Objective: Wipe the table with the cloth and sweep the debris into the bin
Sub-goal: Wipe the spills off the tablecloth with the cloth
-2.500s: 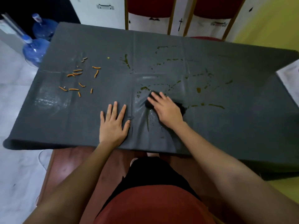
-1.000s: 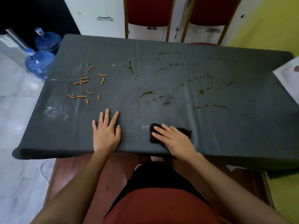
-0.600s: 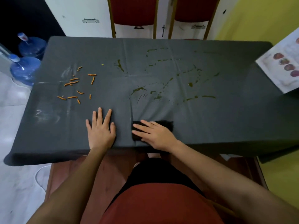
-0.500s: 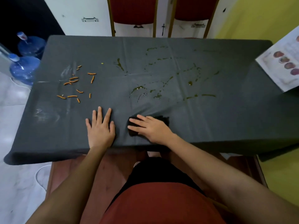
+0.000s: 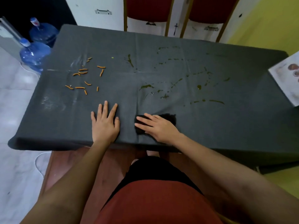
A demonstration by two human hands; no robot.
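Observation:
A dark grey cloth-covered table [image 5: 226,126] fills the view. My right hand [image 5: 157,126] lies flat on a black wiping cloth [image 5: 169,118] near the table's front edge, pressing it down with fingers spread. To its left, my left hand [image 5: 105,123] rests flat and open on the table. Several orange crumb sticks [image 5: 84,78] are scattered at the left of the table. Greenish-brown liquid smears [image 5: 178,81] spread across the middle and right. No bin is in view.
Two blue water jugs [image 5: 34,54] stand on the floor beyond the table's left corner. Two red chairs [image 5: 147,8] stand behind the far edge. A printed sheet [image 5: 288,78] lies at the right edge. A brown bench [image 5: 64,167] is under me.
My right hand has dragged the black cloth from the smears in the middle back to the front edge, then slid it a little leftward. My left hand has stayed flat in place.

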